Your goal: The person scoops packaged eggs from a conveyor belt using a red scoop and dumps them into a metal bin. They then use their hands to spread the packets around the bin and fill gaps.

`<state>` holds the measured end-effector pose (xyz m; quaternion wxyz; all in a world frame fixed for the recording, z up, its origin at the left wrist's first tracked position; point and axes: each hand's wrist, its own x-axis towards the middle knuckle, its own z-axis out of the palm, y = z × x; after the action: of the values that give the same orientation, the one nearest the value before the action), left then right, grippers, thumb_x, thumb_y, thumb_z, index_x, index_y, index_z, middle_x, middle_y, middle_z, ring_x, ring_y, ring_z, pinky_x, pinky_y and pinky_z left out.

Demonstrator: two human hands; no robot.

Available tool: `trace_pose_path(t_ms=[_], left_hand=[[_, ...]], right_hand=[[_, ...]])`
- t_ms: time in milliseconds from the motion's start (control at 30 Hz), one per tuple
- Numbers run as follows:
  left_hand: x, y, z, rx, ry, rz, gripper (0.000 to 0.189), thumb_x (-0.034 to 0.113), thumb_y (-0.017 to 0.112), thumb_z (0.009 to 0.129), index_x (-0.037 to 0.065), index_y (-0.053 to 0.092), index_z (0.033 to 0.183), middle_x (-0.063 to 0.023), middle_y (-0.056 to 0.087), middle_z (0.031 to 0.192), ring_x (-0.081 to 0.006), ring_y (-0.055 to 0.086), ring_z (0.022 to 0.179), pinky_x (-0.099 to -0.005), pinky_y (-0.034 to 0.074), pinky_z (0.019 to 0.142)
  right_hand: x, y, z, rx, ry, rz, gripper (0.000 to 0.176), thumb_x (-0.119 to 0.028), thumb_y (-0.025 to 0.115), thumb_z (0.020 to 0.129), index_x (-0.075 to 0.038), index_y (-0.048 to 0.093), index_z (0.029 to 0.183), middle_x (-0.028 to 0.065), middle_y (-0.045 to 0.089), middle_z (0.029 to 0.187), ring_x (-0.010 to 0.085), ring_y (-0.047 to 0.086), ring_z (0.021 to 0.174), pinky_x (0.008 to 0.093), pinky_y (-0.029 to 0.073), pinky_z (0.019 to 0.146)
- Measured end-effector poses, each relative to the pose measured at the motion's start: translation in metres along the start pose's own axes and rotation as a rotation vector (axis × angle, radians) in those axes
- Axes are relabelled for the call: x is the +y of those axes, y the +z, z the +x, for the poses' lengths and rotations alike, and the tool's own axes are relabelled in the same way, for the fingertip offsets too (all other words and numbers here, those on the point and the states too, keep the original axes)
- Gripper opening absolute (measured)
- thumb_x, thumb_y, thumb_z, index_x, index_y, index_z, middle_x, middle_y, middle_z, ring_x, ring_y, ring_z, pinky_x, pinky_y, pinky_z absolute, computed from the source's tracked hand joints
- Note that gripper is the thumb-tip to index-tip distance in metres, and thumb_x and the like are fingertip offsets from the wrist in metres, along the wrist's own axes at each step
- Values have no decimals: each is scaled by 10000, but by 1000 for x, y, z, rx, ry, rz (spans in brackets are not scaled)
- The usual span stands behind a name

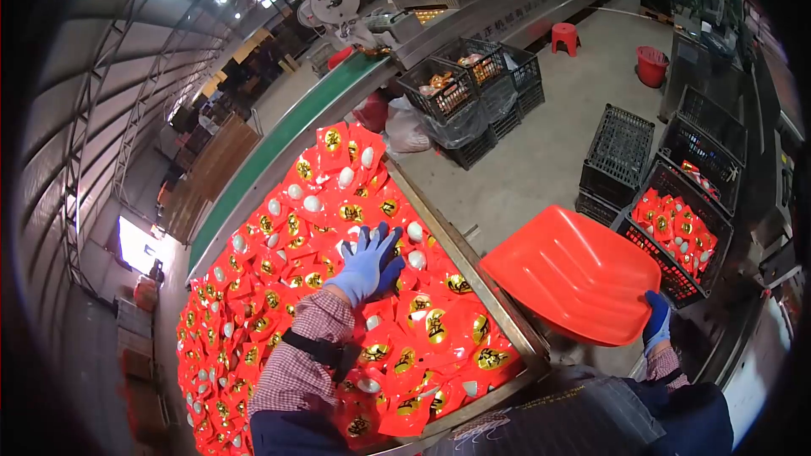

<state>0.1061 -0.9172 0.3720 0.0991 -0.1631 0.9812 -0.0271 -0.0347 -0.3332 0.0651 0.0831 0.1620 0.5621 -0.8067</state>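
Note:
My left hand (369,264), in a blue glove, lies spread flat on a heap of red packets (338,228) with gold marks and white windows. The packets fill a long metal tray (481,283). My right hand (656,321), also gloved in blue, grips the lower edge of a big orange plastic scoop (574,274). The scoop is held just off the tray's right rim, above the floor, and it looks empty.
A black crate (676,232) partly filled with the same red packets stands right of the scoop. More black crates (621,152) and lined crates (473,93) sit on the concrete floor. A green conveyor belt (279,148) runs behind the tray. A red stool (564,35) and bucket (651,65) stand farther back.

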Motion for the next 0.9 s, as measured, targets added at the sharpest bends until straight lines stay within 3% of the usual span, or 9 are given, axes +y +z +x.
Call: trace_pose_path(t_ms=[67,133,233,333,433,633,800,833,900], left_hand=[[-15,-6,-5,-30,103,-212,626,436,514,978,286,281,1540,-138,218,1616,-450,190,1469,-710,170,1115],[-31,-14,-14,246,262,-601,607,377,521,992,116,344,1510,-199,380,1530,-453,323,1416,-633,243,1128],[-22,-32,-58,338,165,-499,612,380,552,978,43,395,1463,-230,451,1464,-463,379,1375,-627,287,1098],[28,-20,-126,-12,189,-63,629,396,632,916,61,443,1414,-235,473,1418,-455,411,1331,-598,348,1058],[45,9,-143,175,163,-94,589,336,680,860,80,501,1360,-212,493,1384,-449,431,1291,-583,388,1025],[29,-34,-126,279,212,-469,161,36,636,754,24,632,915,-174,613,1129,-352,597,1070,-395,473,931],[13,-72,-74,538,15,-875,193,-17,601,804,4,636,993,-77,654,990,-187,626,964,-324,493,868],[19,-83,-59,451,-158,-1011,233,-2,604,831,-10,621,1063,-56,652,1043,-134,604,980,-302,492,871],[12,-68,-23,396,-86,-1055,355,108,617,906,5,566,1242,-54,649,1042,-122,601,897,-280,501,812]], right_hand=[[0,4,1,3,17,30,293,-232,619,883,35,684,985,109,685,971,218,624,930,358,482,879],[0,-2,2,5,44,46,295,-230,622,884,36,683,996,111,685,978,221,624,936,359,484,882],[1,-20,4,-19,-44,-73,302,-228,627,885,38,675,1019,122,686,994,231,629,945,362,491,887],[1,-36,3,-8,62,-8,308,-252,613,894,18,654,1037,135,674,1032,254,631,1011,374,490,934],[-21,-17,-14,-10,136,108,316,-232,597,902,25,644,1080,142,670,1062,259,629,1015,379,497,938],[-9,-19,6,-1,20,12,294,-206,622,877,40,668,1032,134,682,983,239,635,925,367,497,880],[-7,-15,7,-28,2,-11,270,-207,619,881,23,668,1014,121,683,971,223,628,937,359,484,885],[-8,-14,8,-59,-6,-20,259,-213,616,885,11,665,1004,122,684,979,222,628,963,362,476,910],[-11,-5,2,-28,-27,-61,250,-213,618,883,9,667,988,120,684,969,215,628,953,356,476,903]])
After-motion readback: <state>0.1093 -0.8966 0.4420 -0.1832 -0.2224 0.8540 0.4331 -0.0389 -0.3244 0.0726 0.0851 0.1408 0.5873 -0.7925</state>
